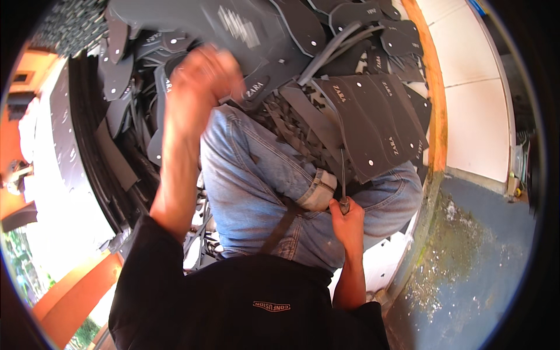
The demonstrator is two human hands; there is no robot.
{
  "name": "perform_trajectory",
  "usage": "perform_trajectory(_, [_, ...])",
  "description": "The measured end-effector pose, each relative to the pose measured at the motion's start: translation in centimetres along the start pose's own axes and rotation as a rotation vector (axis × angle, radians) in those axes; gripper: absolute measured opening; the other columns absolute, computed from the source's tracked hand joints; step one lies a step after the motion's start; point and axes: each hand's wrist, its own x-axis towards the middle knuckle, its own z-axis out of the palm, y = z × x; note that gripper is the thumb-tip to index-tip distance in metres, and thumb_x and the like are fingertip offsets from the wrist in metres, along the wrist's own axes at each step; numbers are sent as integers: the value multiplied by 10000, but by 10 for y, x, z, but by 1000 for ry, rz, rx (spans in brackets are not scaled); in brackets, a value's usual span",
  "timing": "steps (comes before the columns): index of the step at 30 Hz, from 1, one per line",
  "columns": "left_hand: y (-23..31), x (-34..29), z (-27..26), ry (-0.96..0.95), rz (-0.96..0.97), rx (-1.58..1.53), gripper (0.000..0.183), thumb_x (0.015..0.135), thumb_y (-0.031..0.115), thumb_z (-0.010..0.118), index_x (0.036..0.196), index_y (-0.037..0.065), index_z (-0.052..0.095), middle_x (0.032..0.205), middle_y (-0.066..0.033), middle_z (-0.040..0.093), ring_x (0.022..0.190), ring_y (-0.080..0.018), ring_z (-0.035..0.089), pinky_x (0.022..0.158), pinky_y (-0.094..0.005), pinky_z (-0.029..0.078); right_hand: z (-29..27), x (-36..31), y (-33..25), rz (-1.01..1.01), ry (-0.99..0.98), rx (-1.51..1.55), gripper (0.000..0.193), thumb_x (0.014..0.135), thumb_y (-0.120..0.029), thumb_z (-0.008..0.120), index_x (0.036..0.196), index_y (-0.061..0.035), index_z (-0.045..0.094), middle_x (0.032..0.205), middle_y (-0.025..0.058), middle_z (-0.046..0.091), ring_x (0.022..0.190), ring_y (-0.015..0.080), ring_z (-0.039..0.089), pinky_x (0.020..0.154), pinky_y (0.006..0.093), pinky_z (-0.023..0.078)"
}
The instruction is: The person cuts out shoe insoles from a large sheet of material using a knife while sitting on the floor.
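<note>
My left hand is raised over the pile and smeared by motion, so its fingers cannot be made out. Beyond it, a large dark grey foam sheet is also blurred; whether the hand grips it is unclear. My right hand, low by my bent leg, is closed round the handle of a tool with a long thin metal shaft. The shaft points away from me, its tip near a dark foam sheet with wavy cut outlines and pale print. That sheet lies partly over my knee.
Dark sole-shaped foam pieces and narrow offcuts are heaped in front of me. Long black strips stand at the left. A wooden edge bounds the pile at the right, beside white tiles and a stained grey-blue floor.
</note>
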Motion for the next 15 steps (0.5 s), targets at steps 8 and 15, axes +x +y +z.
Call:
perform_trajectory(8, [-55, -86, -88, 708, 83, 278, 219, 881, 160, 563, 1019, -7, 595, 806, -43, 589, 707, -130, 558, 715, -265, 464, 11, 5, 3, -39, -15, 94, 241, 829, -162, 620, 722, 31, 524, 560, 137, 527, 497, 197, 493, 518, 363, 406])
perform_trajectory(15, [-166, -248, -110, 463, -463, 1182, 400, 695, 95, 696, 1050, 3, 536, 940, -167, 613, 885, -305, 602, 759, -378, 467, 19, 20, -10, -190, 2, 117, 190, 836, -168, 631, 827, 6, 556, 617, 136, 561, 528, 239, 542, 542, 350, 442])
